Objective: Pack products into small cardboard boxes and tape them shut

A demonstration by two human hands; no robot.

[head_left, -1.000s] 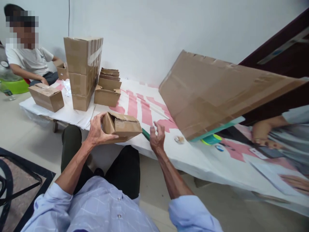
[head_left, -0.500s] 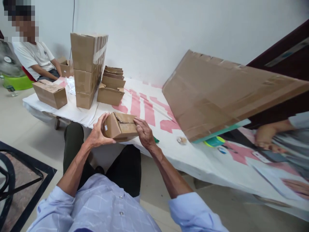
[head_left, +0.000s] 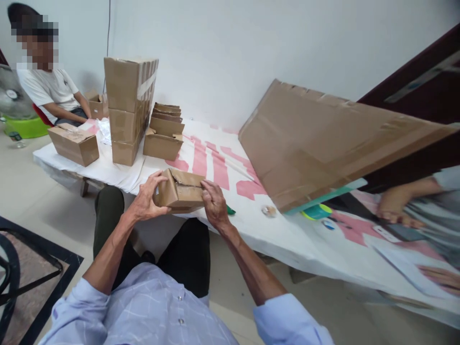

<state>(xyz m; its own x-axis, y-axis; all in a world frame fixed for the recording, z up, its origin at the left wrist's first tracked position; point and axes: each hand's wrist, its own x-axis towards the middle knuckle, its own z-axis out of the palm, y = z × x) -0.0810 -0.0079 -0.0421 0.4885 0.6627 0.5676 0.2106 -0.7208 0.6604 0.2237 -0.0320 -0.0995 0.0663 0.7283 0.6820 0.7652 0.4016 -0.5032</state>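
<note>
A small brown cardboard box (head_left: 187, 194) is held between my two hands over the table's front edge, above my lap. My left hand (head_left: 148, 197) grips its left end, thumb low and fingers at the upper edge. On the right end my right hand (head_left: 215, 203) is closed, its fingers lying over the top edge. The box's top flaps meet in a dark, slightly raised seam. A green item (head_left: 230, 211), partly hidden, lies just beside my right hand.
A tall stack of taped boxes (head_left: 124, 115), open cartons (head_left: 163, 139) and a single box (head_left: 74, 143) stand on the cloth-covered table (head_left: 247, 225). A large cardboard panel (head_left: 316, 139) leans at right, near tape rolls (head_left: 316, 211). One person (head_left: 53, 91) sits far left; another's hand (head_left: 398, 208) rests at right.
The box stays in both hands and has barely moved. My left fingers have shifted slightly over its left end. The view has tilted a little.
</note>
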